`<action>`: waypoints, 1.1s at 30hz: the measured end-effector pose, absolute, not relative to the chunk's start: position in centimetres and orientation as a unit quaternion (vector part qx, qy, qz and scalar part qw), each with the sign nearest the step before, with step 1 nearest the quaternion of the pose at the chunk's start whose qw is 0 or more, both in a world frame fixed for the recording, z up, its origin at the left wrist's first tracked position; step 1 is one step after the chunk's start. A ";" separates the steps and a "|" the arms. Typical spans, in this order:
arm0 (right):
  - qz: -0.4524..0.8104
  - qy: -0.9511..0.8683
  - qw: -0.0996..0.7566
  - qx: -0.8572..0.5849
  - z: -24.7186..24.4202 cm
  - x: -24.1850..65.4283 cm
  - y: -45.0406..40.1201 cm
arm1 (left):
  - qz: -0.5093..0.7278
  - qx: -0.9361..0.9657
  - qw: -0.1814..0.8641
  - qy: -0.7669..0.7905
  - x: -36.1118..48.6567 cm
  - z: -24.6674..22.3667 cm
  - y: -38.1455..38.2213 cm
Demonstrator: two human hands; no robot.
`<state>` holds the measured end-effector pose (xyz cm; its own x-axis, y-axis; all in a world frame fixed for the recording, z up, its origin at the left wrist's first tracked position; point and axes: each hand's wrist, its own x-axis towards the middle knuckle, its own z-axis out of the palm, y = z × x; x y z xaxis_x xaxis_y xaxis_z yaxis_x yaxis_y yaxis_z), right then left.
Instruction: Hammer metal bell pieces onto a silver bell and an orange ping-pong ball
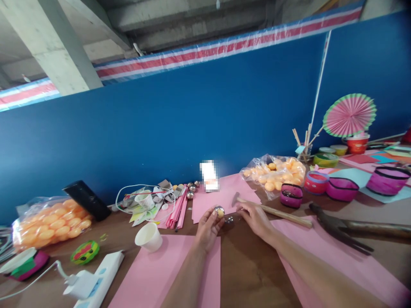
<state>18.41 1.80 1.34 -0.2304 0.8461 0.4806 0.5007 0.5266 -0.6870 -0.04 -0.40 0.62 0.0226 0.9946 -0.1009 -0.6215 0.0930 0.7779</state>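
My left hand (208,229) is closed, its thumb and fingertips pinching a small round shiny metal piece (219,211) with a yellowish middle. My right hand (256,218) hovers just to its right, thumb and fingers pressed together; what they hold, if anything, is too small to make out. A wooden-handled hammer (285,215) passes behind the right hand, its head showing past the fingers. Several tiny silver pieces (229,220) lie on the brown table between the hands. Behind the left hand, shiny metal balls (190,195) sit beside pink paper strips (176,214).
A white cup (149,237) stands on pink paper (163,273) at left, near a power strip (107,273). Bags of orange balls (53,224) lie left and back right. A large claw hammer (359,227) rests at right. A blue partition (192,124) rises behind.
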 end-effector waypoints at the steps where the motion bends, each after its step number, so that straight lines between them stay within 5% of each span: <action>1: 0.205 -0.751 0.440 -0.448 1.4 18.3 1.7 | 0.612 0.278 0.659 0.336 0.0 0.7 -0.4; 33: 0.524 -0.581 0.496 -0.378 1.1 16.1 0.6 | 0.554 0.419 0.609 0.382 0.8 0.7 -0.9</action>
